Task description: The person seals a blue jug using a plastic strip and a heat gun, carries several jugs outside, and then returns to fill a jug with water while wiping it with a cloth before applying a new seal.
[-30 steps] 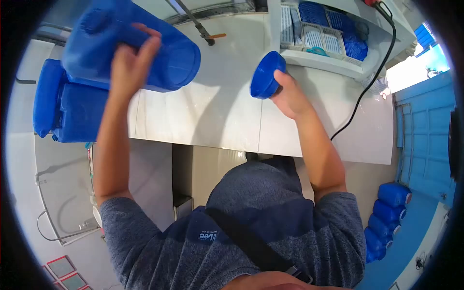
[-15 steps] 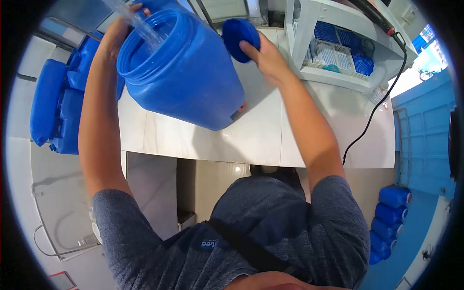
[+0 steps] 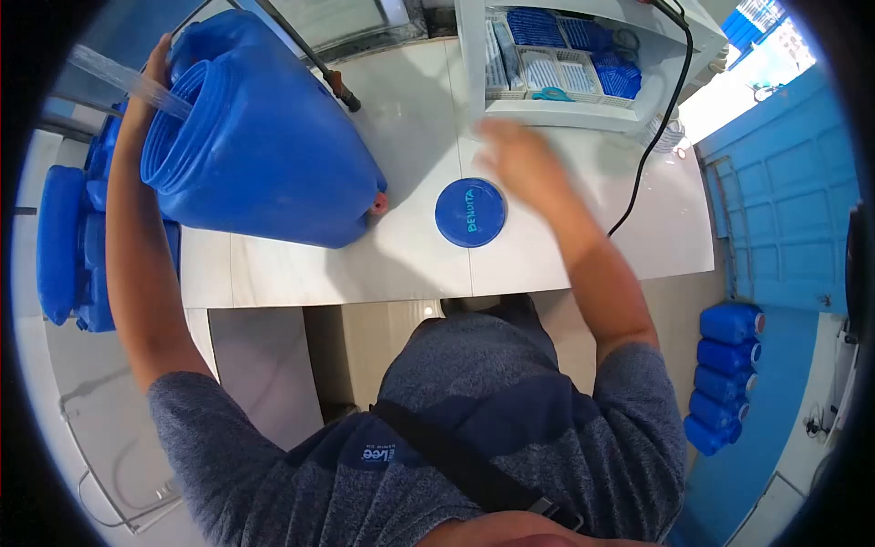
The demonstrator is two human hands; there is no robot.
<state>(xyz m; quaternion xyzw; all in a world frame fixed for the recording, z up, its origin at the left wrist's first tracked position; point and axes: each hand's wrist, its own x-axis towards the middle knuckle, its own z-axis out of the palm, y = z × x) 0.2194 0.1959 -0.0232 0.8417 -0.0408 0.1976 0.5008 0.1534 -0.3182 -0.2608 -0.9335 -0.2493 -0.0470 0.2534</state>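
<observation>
A big blue container (image 3: 283,137) leans on the white counter, its round threaded mouth facing left. A stream of water (image 3: 123,77) runs into that mouth. My left hand (image 3: 157,73) is at the container's far left side, near its handle, its fingers mostly hidden. The round blue lid (image 3: 469,212), with writing on it, lies flat on the counter (image 3: 410,264) right of the container. Just above and right of the lid is my right hand (image 3: 521,157), blurred, apart from the lid, with its fingers spread and nothing in them.
A white cabinet (image 3: 565,114) with baskets of blue and white packets stands at the back right. A black cable (image 3: 649,150) hangs before it. More blue containers are at the left (image 3: 62,242) and on the floor at the right (image 3: 725,378).
The lid has left my right hand and lies on the counter. My right hand has moved lower in the view. The container, with my left hand at it, appears further left.
</observation>
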